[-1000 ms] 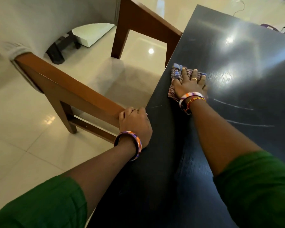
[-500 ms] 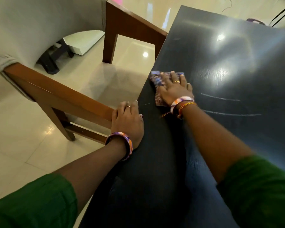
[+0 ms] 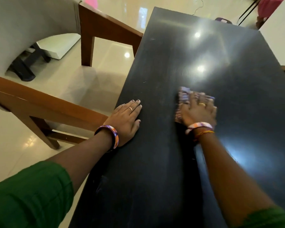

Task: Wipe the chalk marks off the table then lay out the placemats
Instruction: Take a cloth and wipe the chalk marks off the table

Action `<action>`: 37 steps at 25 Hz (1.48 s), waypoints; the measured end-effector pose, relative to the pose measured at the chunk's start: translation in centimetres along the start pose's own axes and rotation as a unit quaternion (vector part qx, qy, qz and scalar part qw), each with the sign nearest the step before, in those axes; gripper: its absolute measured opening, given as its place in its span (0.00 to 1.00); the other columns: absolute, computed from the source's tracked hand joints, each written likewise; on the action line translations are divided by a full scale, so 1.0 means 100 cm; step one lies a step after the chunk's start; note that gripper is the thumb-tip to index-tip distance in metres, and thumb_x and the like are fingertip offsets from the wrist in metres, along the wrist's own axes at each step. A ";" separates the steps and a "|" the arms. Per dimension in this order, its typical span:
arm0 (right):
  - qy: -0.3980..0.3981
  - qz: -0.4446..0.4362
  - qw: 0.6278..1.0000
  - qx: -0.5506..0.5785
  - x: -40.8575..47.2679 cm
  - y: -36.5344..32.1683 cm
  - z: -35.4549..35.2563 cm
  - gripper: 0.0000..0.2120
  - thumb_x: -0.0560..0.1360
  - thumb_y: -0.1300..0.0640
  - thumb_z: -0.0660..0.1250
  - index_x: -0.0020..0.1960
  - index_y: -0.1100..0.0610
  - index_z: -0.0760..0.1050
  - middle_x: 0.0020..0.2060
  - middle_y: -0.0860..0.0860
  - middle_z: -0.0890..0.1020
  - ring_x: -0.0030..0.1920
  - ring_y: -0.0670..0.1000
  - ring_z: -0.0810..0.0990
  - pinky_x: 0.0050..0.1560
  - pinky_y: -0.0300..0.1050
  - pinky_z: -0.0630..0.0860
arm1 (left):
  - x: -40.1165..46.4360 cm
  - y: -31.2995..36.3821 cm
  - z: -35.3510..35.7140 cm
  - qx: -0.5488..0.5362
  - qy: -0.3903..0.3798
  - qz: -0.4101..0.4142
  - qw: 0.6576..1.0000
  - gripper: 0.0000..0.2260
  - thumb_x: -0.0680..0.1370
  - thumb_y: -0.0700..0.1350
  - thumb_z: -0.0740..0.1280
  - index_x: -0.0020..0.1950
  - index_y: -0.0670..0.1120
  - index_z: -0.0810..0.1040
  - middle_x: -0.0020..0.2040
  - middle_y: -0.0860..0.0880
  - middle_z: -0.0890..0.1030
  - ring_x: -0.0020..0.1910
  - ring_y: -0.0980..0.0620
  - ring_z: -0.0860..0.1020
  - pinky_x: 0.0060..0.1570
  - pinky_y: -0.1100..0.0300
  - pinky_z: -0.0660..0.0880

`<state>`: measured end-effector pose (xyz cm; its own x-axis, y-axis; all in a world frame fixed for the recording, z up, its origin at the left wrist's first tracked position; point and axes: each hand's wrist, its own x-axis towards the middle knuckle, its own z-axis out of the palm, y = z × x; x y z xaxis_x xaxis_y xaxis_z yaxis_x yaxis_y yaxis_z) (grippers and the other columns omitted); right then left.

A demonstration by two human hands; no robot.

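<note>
A long black table (image 3: 163, 170) runs away from me. My right hand (image 3: 199, 112) presses a checked purple cloth (image 3: 183, 96) flat on the table's middle; hand and cloth are motion-blurred. My left hand (image 3: 127, 117) lies flat with straight fingers on the table's left edge. Faint small chalk flecks (image 3: 144, 82) show near the left edge further up. No long chalk lines are visible around the cloth. No placemats are in view.
A wooden chair frame (image 3: 44, 104) with a white cushioned seat (image 3: 23, 27) stands close to the table's left side. Glossy cream floor tiles (image 3: 105, 51) lie between them. A white surface (image 3: 280, 40) borders the table at the right.
My right hand has slid the cloth from the left edge rightward over the spot where two long chalk lines were. My left hand has gone from curled at the edge to flat.
</note>
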<state>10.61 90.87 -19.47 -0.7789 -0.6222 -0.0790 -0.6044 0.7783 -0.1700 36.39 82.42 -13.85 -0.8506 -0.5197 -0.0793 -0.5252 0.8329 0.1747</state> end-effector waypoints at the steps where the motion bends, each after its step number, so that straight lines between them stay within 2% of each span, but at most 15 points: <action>1: -0.023 -0.073 0.997 -0.005 -0.039 -0.038 -0.015 0.26 0.78 0.39 0.44 0.75 0.43 0.51 0.77 0.51 0.52 0.76 0.60 0.50 0.74 0.57 0.45 | -0.001 0.001 -0.001 -0.005 0.002 -0.001 1.000 0.30 0.75 0.54 0.43 0.77 0.46 0.50 0.78 0.49 0.51 0.77 0.51 0.49 0.74 0.59 0.45; 3: -0.061 -0.164 0.984 0.016 -0.097 -0.093 -0.044 0.25 0.79 0.43 0.48 0.76 0.42 0.48 0.77 0.48 0.48 0.77 0.57 0.43 0.74 0.55 0.40 | -0.001 0.004 -0.001 -0.005 0.006 -0.004 1.000 0.30 0.75 0.54 0.44 0.77 0.45 0.50 0.78 0.48 0.51 0.77 0.51 0.49 0.73 0.60 0.45; 5: -0.035 -0.173 0.984 0.013 -0.071 -0.068 -0.041 0.25 0.79 0.42 0.48 0.75 0.40 0.47 0.77 0.46 0.47 0.77 0.55 0.43 0.74 0.55 0.40 | -0.002 0.005 -0.002 0.000 -0.009 -0.008 1.000 0.27 0.79 0.53 0.44 0.77 0.46 0.48 0.78 0.49 0.49 0.77 0.52 0.48 0.73 0.60 0.44; 10: 0.002 0.119 0.993 0.028 -0.046 0.072 -0.071 0.27 0.79 0.40 0.47 0.76 0.44 0.48 0.77 0.51 0.48 0.76 0.59 0.43 0.74 0.60 0.43 | -0.002 0.003 -0.001 -0.011 0.001 -0.005 1.000 0.26 0.80 0.53 0.45 0.77 0.46 0.49 0.78 0.49 0.49 0.77 0.52 0.48 0.73 0.60 0.44; 13: 0.007 0.192 0.981 0.034 -0.069 0.071 -0.073 0.28 0.79 0.41 0.46 0.77 0.46 0.47 0.77 0.53 0.47 0.76 0.61 0.43 0.74 0.59 0.43 | 0.000 0.003 0.000 -0.017 -0.002 -0.003 1.000 0.25 0.82 0.51 0.50 0.77 0.45 0.49 0.78 0.49 0.49 0.77 0.52 0.48 0.73 0.61 0.44; 15: 0.011 0.123 0.992 0.016 -0.091 0.027 -0.062 0.27 0.79 0.42 0.47 0.76 0.45 0.48 0.77 0.52 0.48 0.76 0.60 0.44 0.74 0.58 0.44 | 0.000 0.002 0.000 -0.021 -0.002 -0.006 1.000 0.25 0.82 0.51 0.50 0.77 0.45 0.49 0.78 0.49 0.49 0.77 0.52 0.48 0.73 0.60 0.44; 19: -0.026 -0.129 0.991 0.008 -0.140 -0.069 -0.038 0.27 0.79 0.42 0.49 0.76 0.42 0.47 0.77 0.49 0.46 0.76 0.57 0.42 0.74 0.56 0.41 | -0.003 0.004 -0.001 -0.026 -0.002 -0.011 1.000 0.26 0.80 0.52 0.47 0.77 0.44 0.50 0.78 0.47 0.50 0.77 0.50 0.49 0.74 0.59 0.45; 21: -0.047 -0.171 0.984 0.007 -0.136 -0.069 -0.041 0.26 0.79 0.40 0.49 0.75 0.40 0.47 0.77 0.47 0.46 0.77 0.55 0.42 0.74 0.56 0.41 | -0.004 0.007 -0.003 -0.021 -0.011 -0.017 1.000 0.25 0.82 0.50 0.50 0.77 0.43 0.49 0.78 0.47 0.49 0.77 0.50 0.48 0.74 0.58 0.45; 23: -0.032 -0.107 0.994 0.009 -0.118 -0.033 -0.046 0.26 0.78 0.39 0.49 0.75 0.38 0.48 0.77 0.45 0.47 0.77 0.54 0.43 0.74 0.58 0.42 | -0.005 0.007 -0.002 -0.003 -0.018 -0.018 1.000 0.25 0.82 0.49 0.50 0.77 0.43 0.48 0.78 0.47 0.48 0.77 0.50 0.47 0.74 0.58 0.45; 26: -0.007 0.069 0.997 0.014 -0.103 0.058 -0.062 0.27 0.78 0.40 0.50 0.75 0.40 0.48 0.77 0.46 0.47 0.77 0.56 0.43 0.74 0.60 0.44 | -0.006 0.007 -0.002 -0.001 -0.015 -0.017 1.000 0.25 0.82 0.49 0.49 0.77 0.43 0.47 0.78 0.47 0.47 0.77 0.50 0.47 0.74 0.58 0.45; 29: 0.013 0.227 0.973 0.038 -0.123 0.125 -0.080 0.29 0.78 0.38 0.49 0.76 0.43 0.47 0.77 0.49 0.47 0.76 0.59 0.43 0.72 0.63 0.46 | -0.006 0.007 -0.003 -0.010 -0.003 -0.017 1.000 0.24 0.82 0.49 0.49 0.77 0.43 0.50 0.78 0.47 0.49 0.77 0.50 0.48 0.74 0.58 0.45; 31: 0.015 0.290 0.956 0.045 -0.145 0.129 -0.080 0.30 0.78 0.38 0.48 0.77 0.45 0.47 0.77 0.51 0.47 0.76 0.60 0.43 0.72 0.62 0.46 | -0.004 0.007 -0.004 -0.015 0.010 -0.013 1.000 0.24 0.82 0.49 0.49 0.76 0.43 0.52 0.78 0.47 0.52 0.77 0.49 0.49 0.74 0.57 0.46; 33: 0.016 0.273 0.962 0.025 -0.163 0.105 -0.072 0.30 0.78 0.39 0.49 0.77 0.46 0.46 0.77 0.53 0.47 0.76 0.61 0.44 0.73 0.61 0.46 | -0.006 0.008 -0.004 -0.017 0.021 -0.014 1.000 0.27 0.79 0.51 0.45 0.76 0.42 0.55 0.77 0.46 0.54 0.77 0.48 0.50 0.74 0.56 0.47; 35: 0.008 0.179 0.984 0.000 -0.171 0.070 -0.064 0.31 0.78 0.39 0.50 0.76 0.46 0.45 0.77 0.52 0.46 0.76 0.60 0.43 0.74 0.60 0.47 | -0.009 0.008 -0.004 -0.012 0.028 -0.026 0.999 0.28 0.77 0.52 0.45 0.75 0.41 0.58 0.77 0.45 0.57 0.77 0.47 0.52 0.74 0.56 0.48; 37: -0.003 0.066 0.998 -0.020 -0.164 0.034 -0.058 0.30 0.77 0.39 0.50 0.76 0.43 0.45 0.77 0.49 0.45 0.76 0.59 0.43 0.74 0.58 0.46 | -0.009 0.014 -0.003 -0.020 0.032 -0.059 0.998 0.23 0.81 0.49 0.49 0.75 0.40 0.58 0.76 0.44 0.58 0.77 0.46 0.53 0.74 0.55 0.50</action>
<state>20.35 104.19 -13.07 -0.8512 -0.5145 -0.1039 -0.5031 0.8561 -0.1181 36.43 84.03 -13.24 -0.7792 -0.6256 -0.0386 -0.6187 0.7579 0.2068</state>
